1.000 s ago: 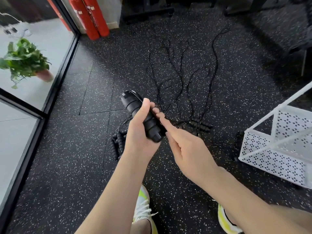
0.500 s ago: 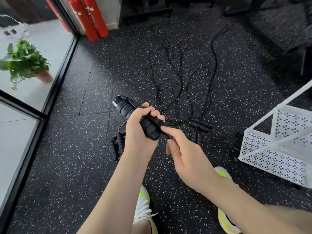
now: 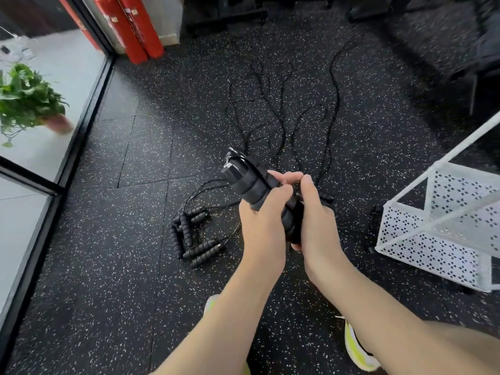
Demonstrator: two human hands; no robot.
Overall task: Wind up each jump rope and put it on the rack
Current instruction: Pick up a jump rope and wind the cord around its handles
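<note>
Hands (image 3: 263, 220) (image 3: 318, 220) together around bundled jump rope handles (image 3: 251, 182).

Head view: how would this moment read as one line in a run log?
step: winding | left hand: grips jump rope handles | right hand: curled round their lower end | loose ropes: on floor | rack: right

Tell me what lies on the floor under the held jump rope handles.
Loose black cords lie beyond the handles gripped by the left hand and right hand. Spare handles lie to the left. The floor directly beneath is covered.
</note>
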